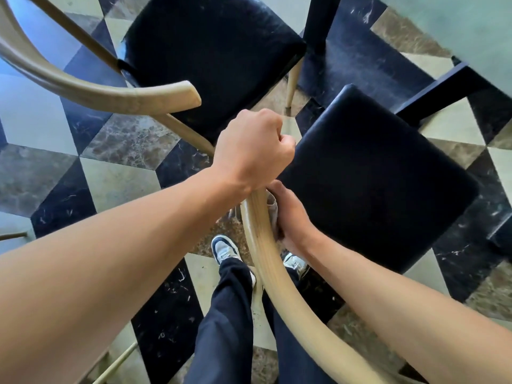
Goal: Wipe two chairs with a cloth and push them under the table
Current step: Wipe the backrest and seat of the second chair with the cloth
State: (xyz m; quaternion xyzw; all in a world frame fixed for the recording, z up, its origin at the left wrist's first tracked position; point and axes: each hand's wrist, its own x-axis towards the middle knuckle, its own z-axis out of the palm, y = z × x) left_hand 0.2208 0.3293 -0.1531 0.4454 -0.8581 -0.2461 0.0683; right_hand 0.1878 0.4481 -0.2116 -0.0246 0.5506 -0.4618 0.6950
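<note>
Two chairs with black seats and pale curved wooden backrests stand before me. The near chair's seat [374, 176] lies right of centre, and its backrest rail [279, 275] curves toward me. My left hand [255, 151] is shut around the front end of that rail. My right hand [293, 217] presses a grey cloth [273, 206] against the inner side of the same rail, just below my left hand. The second chair's seat [210, 56] is at the top, its backrest rail [97, 92] sweeping in from the left.
The glass table top [468, 29] fills the top right corner, with its dark leg [318, 20] and dark frame bar [437, 92] near both seats. Below lies a checkered marble floor [124, 139]. My legs and shoes [224, 248] stand behind the near backrest.
</note>
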